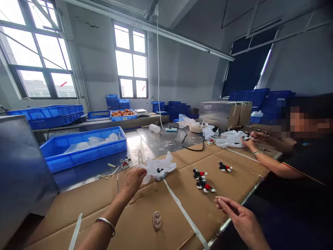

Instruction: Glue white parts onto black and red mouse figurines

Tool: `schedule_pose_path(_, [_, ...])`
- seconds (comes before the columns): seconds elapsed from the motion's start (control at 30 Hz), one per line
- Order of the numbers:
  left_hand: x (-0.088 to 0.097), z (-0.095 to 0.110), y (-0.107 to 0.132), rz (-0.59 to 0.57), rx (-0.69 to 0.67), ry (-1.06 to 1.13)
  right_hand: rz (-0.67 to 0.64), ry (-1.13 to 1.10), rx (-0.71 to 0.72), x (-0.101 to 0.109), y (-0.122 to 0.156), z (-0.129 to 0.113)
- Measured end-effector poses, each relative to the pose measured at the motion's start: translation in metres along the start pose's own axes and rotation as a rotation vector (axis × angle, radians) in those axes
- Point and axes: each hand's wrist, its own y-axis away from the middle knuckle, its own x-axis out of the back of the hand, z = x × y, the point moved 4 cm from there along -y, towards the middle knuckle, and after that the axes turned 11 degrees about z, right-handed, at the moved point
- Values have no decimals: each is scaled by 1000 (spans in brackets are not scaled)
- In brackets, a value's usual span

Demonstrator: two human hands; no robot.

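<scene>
My left hand (133, 180) is closed, its fingertips pinched at the left edge of a thin white plastic bag (166, 162). Small black pieces (160, 170) lie in the bag's opening. Over the table's front edge, my right hand (240, 217) has thumb and forefinger pressed together; anything between them is too small to make out. Beyond it, two black, red and white mouse figurines (205, 185) lie close together, with another similar figurine (225, 167) farther right. A small glass jar (156, 220) stands on the cardboard between my hands.
A mouse keychain (126, 162) and a clear bottle (140, 156) sit behind my left hand. A blue crate (85, 152) holds plastic bags. At right, a co-worker's hands (248, 141) handle small parts beside another white bag (229, 139). Cardboard (179, 205) covers the table.
</scene>
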Motion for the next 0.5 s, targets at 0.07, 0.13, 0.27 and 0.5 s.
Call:
schedule_pose_path(0.07, [-3, 1, -8, 32, -31, 5, 52, 103, -5, -2, -43, 15])
schedule_pose_path(0.13, [-1, -4, -11, 79, -42, 13, 99, 221, -8, -3, -88, 28])
schedule_pose_path(0.27, [12, -25, -7, 177, -24, 21, 194, 449, -30, 8, -162, 52])
schedule_pose_path(0.5, [46, -66, 12, 245, 125, 97, 172, 502, -153, 10, -208, 71])
